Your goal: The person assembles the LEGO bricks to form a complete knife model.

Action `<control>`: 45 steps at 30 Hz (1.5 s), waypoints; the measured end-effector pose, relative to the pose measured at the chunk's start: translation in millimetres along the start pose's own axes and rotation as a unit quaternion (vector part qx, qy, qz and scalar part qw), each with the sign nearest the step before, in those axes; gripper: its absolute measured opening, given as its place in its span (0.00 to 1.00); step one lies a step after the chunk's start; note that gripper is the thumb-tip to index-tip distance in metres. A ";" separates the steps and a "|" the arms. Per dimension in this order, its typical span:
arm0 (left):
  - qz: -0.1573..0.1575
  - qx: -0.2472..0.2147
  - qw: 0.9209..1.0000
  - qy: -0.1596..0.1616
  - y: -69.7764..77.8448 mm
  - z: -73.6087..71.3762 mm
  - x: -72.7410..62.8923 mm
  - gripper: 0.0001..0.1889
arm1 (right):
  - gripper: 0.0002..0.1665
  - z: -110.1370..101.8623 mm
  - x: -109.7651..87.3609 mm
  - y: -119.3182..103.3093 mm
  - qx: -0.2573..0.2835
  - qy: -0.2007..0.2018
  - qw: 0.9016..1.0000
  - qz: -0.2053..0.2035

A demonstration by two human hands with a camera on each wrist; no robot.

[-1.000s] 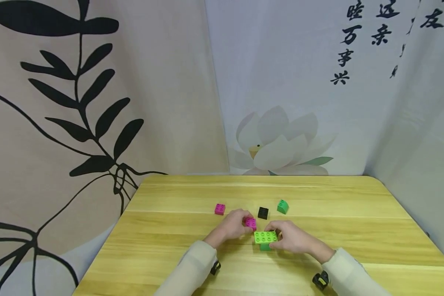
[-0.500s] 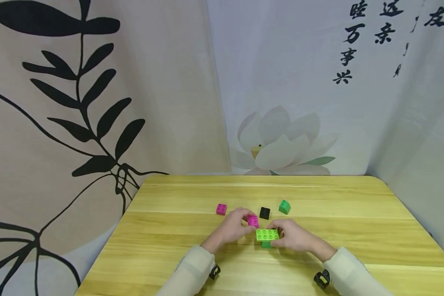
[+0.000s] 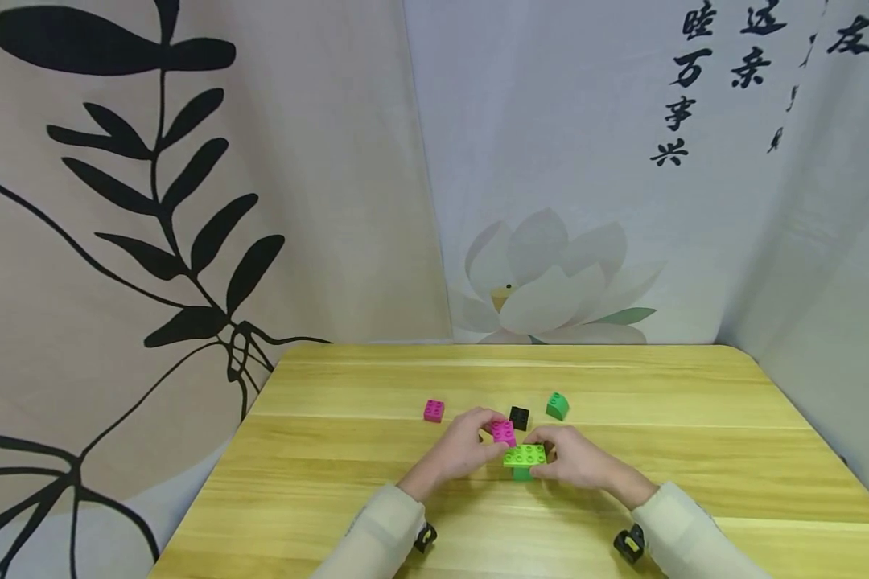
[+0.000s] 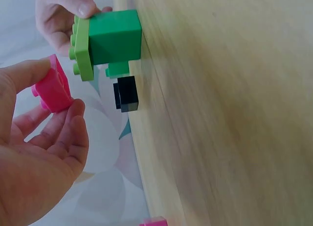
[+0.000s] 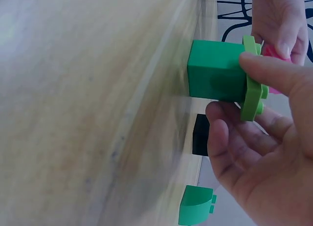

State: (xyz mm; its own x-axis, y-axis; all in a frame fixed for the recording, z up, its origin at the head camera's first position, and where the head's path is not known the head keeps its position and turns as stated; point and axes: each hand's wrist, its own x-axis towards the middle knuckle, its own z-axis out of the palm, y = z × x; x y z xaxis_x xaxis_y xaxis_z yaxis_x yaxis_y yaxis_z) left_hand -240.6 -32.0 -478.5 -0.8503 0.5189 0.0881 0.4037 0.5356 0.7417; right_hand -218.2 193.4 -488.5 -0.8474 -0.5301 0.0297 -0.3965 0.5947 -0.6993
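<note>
My left hand (image 3: 467, 445) pinches a pink toy building brick (image 3: 503, 433) between thumb and fingers. In the left wrist view the pink brick (image 4: 54, 89) is raised off the table and tilted, a little apart from a lime plate (image 4: 84, 50). That studded lime plate (image 3: 525, 455) sits on top of a larger green block (image 5: 215, 69), which stands on the table. My right hand (image 3: 579, 458) holds the lime plate at its right end, thumb on one side and fingers on the other.
Behind the hands, a black brick (image 3: 519, 417) and a green brick with a curved side (image 3: 558, 406) lie on the wooden table (image 3: 333, 458). A second pink brick (image 3: 434, 411) lies farther left. Printed curtains (image 3: 348, 177) hang behind the table.
My left hand has carried the pink brick slightly right, closer to the lime plate, and it now covers part of the black brick's near side. My right hand keeps its hold.
</note>
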 end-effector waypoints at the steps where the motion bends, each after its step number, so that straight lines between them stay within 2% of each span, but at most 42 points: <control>1: 0.001 0.000 1.000 0.000 0.8 0.6 0.1 0.20 | 0.18 0.0 0.2 0.1 -0.001 0.002 1.000 0.001; 17: 0.011 -0.006 1.000 -0.005 4.3 11.3 6.1 0.19 | 0.21 -0.3 5.2 7.2 -0.011 0.019 1.000 0.006; 35: 0.000 -0.003 1.000 -0.031 3.3 19.2 9.6 0.16 | 0.22 0.2 6.4 9.6 -0.005 0.026 1.000 0.004; 45: 0.011 0.041 0.999 -0.032 7.0 20.7 10.2 0.15 | 0.21 -0.1 4.6 8.4 -0.001 0.029 1.000 0.008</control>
State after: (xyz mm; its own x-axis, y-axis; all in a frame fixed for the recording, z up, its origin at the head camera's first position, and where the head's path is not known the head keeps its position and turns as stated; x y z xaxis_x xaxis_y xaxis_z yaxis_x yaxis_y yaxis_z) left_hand -239.4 -9.2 -486.2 -0.8189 0.5709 0.0594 0.4507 0.5755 0.6824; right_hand -225.5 196.1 -494.1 -0.8724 -0.4850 0.0604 -0.3842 0.6040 -0.6983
